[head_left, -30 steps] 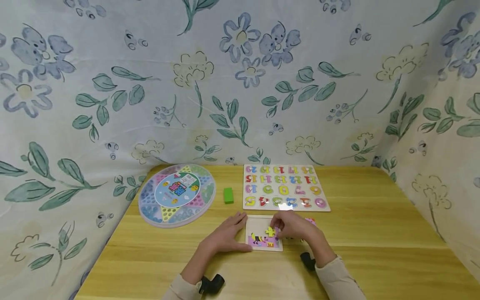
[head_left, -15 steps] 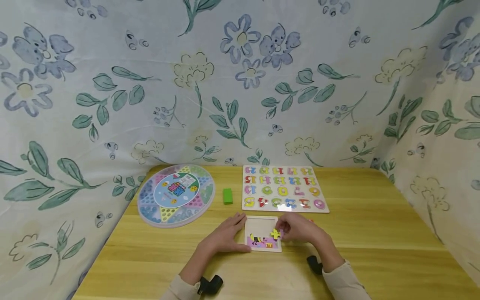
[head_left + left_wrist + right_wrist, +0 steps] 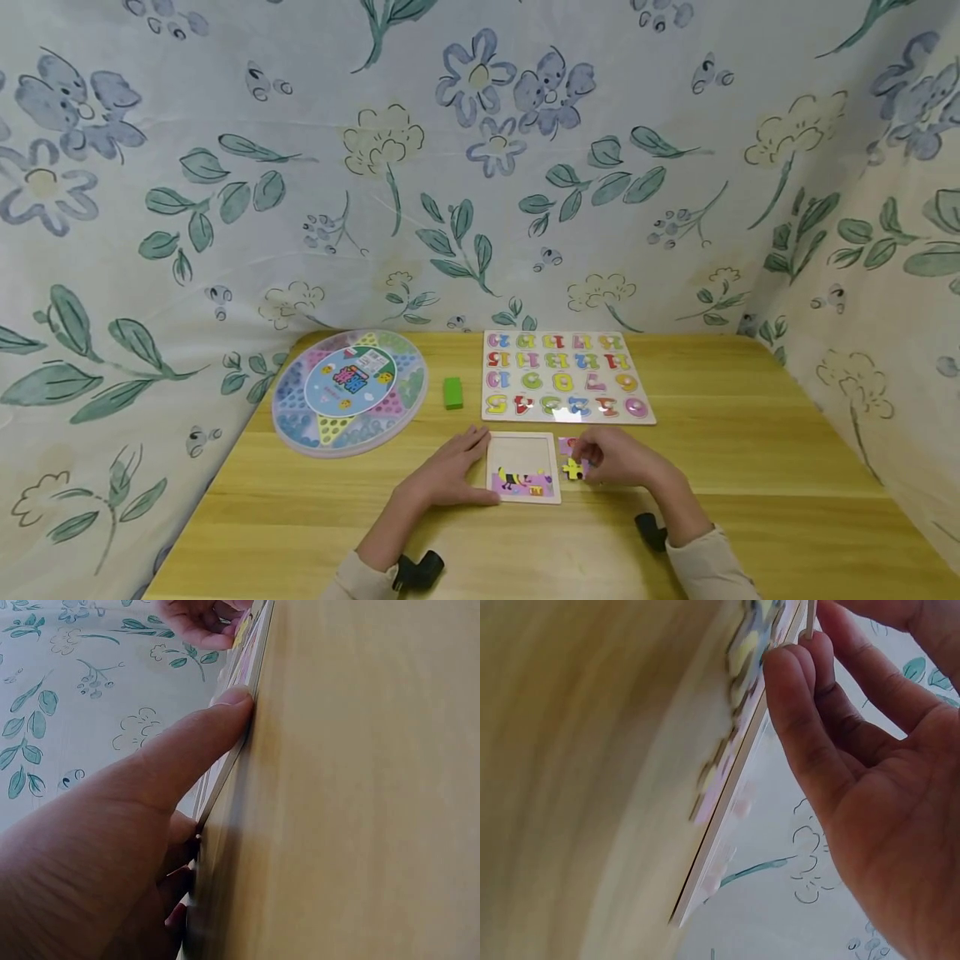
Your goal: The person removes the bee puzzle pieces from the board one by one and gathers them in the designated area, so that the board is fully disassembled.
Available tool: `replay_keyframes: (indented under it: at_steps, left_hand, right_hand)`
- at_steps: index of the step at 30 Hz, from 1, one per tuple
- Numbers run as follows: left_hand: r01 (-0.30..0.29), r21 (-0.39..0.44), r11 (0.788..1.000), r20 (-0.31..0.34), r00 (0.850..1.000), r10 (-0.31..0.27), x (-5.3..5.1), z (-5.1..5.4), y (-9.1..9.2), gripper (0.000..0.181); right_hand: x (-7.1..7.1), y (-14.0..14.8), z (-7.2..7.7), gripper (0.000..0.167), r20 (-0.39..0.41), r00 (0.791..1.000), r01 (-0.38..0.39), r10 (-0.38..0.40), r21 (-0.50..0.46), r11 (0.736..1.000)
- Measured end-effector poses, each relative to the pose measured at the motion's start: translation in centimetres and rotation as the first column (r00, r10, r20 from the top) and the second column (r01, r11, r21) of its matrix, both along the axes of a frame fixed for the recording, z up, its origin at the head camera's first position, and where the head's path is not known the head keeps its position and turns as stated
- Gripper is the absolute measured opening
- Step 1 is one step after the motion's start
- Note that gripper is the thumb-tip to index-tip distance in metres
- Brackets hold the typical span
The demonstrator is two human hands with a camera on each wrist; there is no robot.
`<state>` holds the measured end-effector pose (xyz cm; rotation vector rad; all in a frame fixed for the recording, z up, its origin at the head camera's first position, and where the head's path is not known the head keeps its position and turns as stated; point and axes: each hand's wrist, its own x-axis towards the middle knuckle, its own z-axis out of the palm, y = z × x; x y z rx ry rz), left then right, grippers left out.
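Head: over table (image 3: 750, 454), facing forward-down to far edge (image 3: 701, 337); widest. Left wrist: close at left hand (image 3: 127, 802), low, tipped sideways. Right wrist: likewise, at right hand (image 3: 889, 761). Head, left wrist share both hands.

I am in what looks like a small play corner screened by cloth, though I cannot tell whether it stands in a home or a studio. Creased white fabric printed with blue flowers and green leaves (image 3: 480, 208) rises behind the yellowish wood-grain tabletop (image 3: 750, 425) before me and turns along my right side. Toys mark it as a play spot: a white rectangular board of coloured numbers (image 3: 567, 379), a round pastel star-patterned game board (image 3: 350, 393), a green rectangular block (image 3: 453, 393) and a pale-framed square picture puzzle (image 3: 524, 450).
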<state>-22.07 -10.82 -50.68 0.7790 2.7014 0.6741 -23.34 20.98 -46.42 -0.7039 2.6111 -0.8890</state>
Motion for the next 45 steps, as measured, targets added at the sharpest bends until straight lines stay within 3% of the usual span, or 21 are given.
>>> replay_keyframes:
  at_steps: [9,26,45]
  left_hand:
    - [0.004,-0.001,1.0,-0.001,1.0,-0.004,-0.2,-0.1,0.0,0.105]
    - [-0.001,-0.002,1.0,-0.005,1.0,0.001,-0.2,-0.2,0.1,0.105]
    - [0.0,0.0,1.0,0.008,1.0,0.0,-0.1,0.0,0.2,0.105]
  right_hand:
    - [0.1,1.6,0.0,0.02,-0.003,1.0,0.001,-0.001,-0.009,1.0]
    - [0.2,5.1,0.1,0.025,0.07,0.994,0.093,-0.089,-0.052,0.994]
    - [0.3,6.8,0.0,0.021,0.149,0.98,0.134,-0.133,0.003,0.991]
